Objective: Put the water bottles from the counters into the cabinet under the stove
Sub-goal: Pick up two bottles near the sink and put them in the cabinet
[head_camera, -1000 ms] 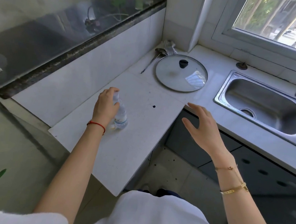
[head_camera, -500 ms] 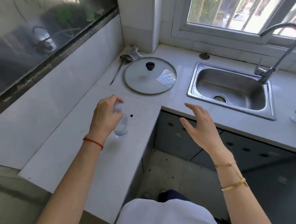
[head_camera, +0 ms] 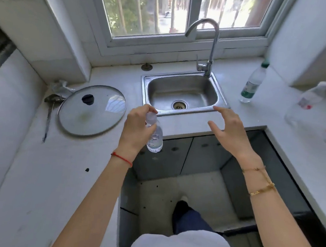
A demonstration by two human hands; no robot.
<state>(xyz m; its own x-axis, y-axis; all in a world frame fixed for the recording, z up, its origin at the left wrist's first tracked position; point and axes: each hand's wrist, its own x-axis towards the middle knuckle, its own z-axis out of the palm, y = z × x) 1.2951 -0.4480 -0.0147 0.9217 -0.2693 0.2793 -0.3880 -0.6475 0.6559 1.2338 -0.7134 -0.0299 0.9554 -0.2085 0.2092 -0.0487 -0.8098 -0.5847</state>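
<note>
While illegible, bottle [head_camera: 154, 140] label [head_camera: 154, 141] blue.

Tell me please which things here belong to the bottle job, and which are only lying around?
Belong to the job:
- small water bottle, held in the left hand
- green-capped bottle on the right counter
- clear bottle further right
- right hand, open and empty

Just lying about:
- glass lid
- ladle
- sink
- faucet

Shiny steel sink [head_camera: 182, 80], clear plastic bottle [head_camera: 155, 140], glass lid [head_camera: 91, 116], matt pale stone counter [head_camera: 39, 172].
</note>
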